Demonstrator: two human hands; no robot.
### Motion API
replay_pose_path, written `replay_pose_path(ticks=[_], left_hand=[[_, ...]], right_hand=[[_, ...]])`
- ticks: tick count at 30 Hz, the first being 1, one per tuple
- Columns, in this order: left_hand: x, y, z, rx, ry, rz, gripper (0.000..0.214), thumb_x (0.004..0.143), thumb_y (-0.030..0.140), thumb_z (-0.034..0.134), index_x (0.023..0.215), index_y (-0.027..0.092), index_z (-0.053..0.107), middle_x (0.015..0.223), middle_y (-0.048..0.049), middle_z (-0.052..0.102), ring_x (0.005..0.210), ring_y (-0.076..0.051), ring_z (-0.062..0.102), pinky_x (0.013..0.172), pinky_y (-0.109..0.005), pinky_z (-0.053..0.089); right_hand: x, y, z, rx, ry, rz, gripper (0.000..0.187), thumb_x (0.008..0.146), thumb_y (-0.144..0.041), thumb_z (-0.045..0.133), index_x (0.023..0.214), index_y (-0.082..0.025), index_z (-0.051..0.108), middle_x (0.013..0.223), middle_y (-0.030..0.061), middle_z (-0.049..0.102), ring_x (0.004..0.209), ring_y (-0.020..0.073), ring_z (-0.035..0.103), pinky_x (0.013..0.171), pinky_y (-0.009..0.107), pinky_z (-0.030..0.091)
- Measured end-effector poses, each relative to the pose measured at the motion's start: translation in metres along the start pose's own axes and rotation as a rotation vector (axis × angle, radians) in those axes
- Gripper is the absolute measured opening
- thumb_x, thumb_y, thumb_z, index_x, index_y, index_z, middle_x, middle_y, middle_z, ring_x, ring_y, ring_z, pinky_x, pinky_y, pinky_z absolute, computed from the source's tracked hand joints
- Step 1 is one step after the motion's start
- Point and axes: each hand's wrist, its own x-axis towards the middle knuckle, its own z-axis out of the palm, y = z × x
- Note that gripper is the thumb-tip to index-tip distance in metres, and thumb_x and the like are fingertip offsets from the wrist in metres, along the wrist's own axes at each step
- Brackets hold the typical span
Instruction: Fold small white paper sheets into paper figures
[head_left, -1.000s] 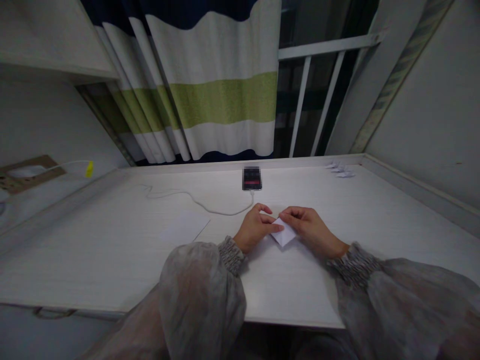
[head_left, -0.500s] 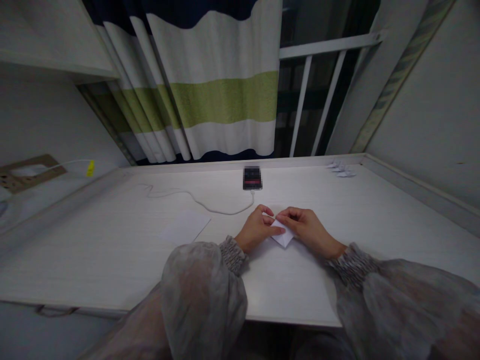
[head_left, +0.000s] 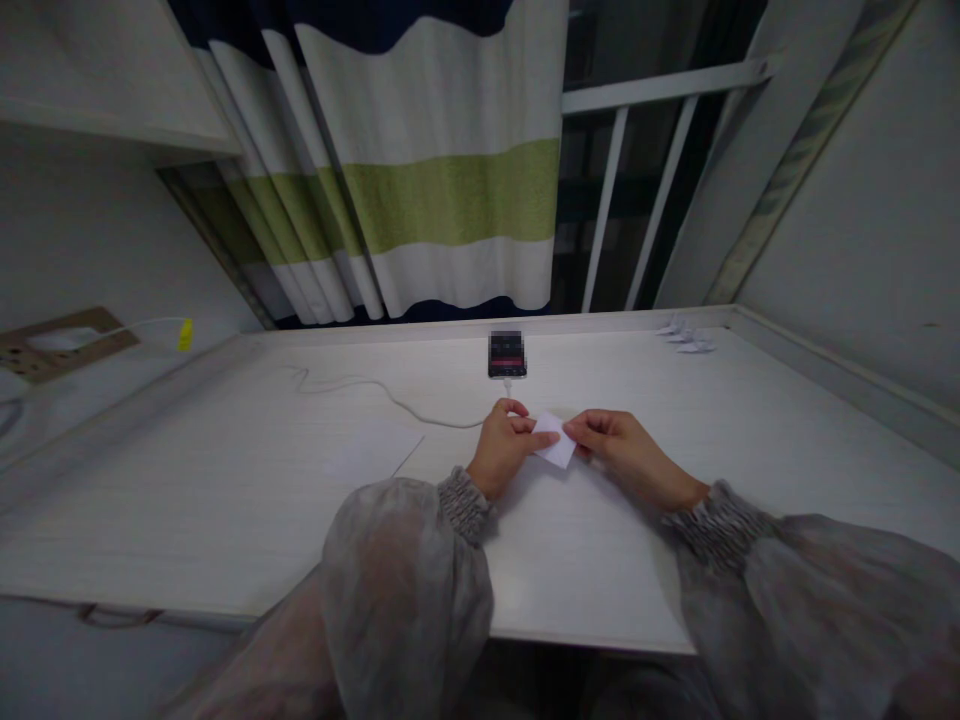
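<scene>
A small folded piece of white paper [head_left: 556,452] is held up over the white desk, its shape roughly a diamond. My left hand [head_left: 506,442] grips its left side, thumb lying across the front and fingers behind. On the right corner, my right hand [head_left: 611,440] pinches the paper between thumb and fingertips. The fingers behind the paper are partly hidden. Flat on the desk to the left lies a white sheet of paper [head_left: 371,455].
A phone [head_left: 508,354] with a white cable [head_left: 420,412] lies at the back middle of the desk [head_left: 225,500]. Several small folded paper pieces [head_left: 684,335] sit in the far right corner. A striped curtain [head_left: 450,200] and window bars [head_left: 607,200] stand behind; a socket board [head_left: 67,345] is at left.
The folded paper has been raised and turned, so its front face now looks flat and squarer. My right hand has shifted from its top corner to its right corner.
</scene>
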Motion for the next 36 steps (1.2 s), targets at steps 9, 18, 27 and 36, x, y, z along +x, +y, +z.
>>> replay_pose_path(ticks=[9, 18, 27, 36], left_hand=[[0.0002, 0.0009, 0.0008, -0.03, -0.019, -0.025, 0.053, 0.043, 0.019, 0.077, 0.076, 0.018, 0.036, 0.057, 0.0028, 0.063, 0.047, -0.01, 0.055, 0.051, -0.021, 0.04], [0.0022, -0.0008, -0.0022, 0.022, -0.098, -0.035, 0.028, 0.056, 0.034, 0.069, 0.067, 0.011, 0.058, 0.058, 0.0015, 0.056, 0.051, -0.006, 0.048, 0.052, -0.02, 0.034], [-0.0018, 0.0052, 0.0006, -0.022, 0.025, -0.032, 0.029, 0.058, 0.035, 0.067, 0.051, 0.013, 0.049, 0.046, 0.0054, 0.042, 0.043, -0.004, 0.036, 0.047, -0.02, 0.027], [-0.0011, 0.002, -0.0013, 0.1, -0.195, -0.071, 0.032, 0.052, 0.038, 0.073, 0.063, 0.012, 0.058, 0.052, 0.0031, 0.053, 0.044, -0.005, 0.042, 0.045, -0.019, 0.028]], right_hand=[[-0.0016, -0.007, -0.0022, 0.096, 0.012, -0.006, 0.019, 0.056, -0.032, 0.063, 0.055, -0.014, 0.059, 0.051, -0.0017, 0.052, 0.052, 0.01, 0.043, 0.055, 0.026, 0.031], [0.0005, -0.0011, -0.0083, 0.008, -0.072, -0.067, 0.02, 0.06, -0.032, 0.062, 0.057, -0.013, 0.058, 0.051, -0.0028, 0.049, 0.051, 0.0093, 0.04, 0.053, 0.025, 0.029], [-0.0034, -0.0069, -0.0044, 0.009, -0.068, -0.063, 0.018, 0.06, -0.032, 0.062, 0.06, -0.014, 0.06, 0.054, -0.0022, 0.052, 0.054, 0.0102, 0.042, 0.055, 0.026, 0.031], [-0.0034, -0.0095, -0.0056, 0.086, -0.101, -0.002, 0.017, 0.056, -0.029, 0.064, 0.051, -0.014, 0.06, 0.046, -0.0031, 0.05, 0.049, 0.0089, 0.04, 0.052, 0.025, 0.029]])
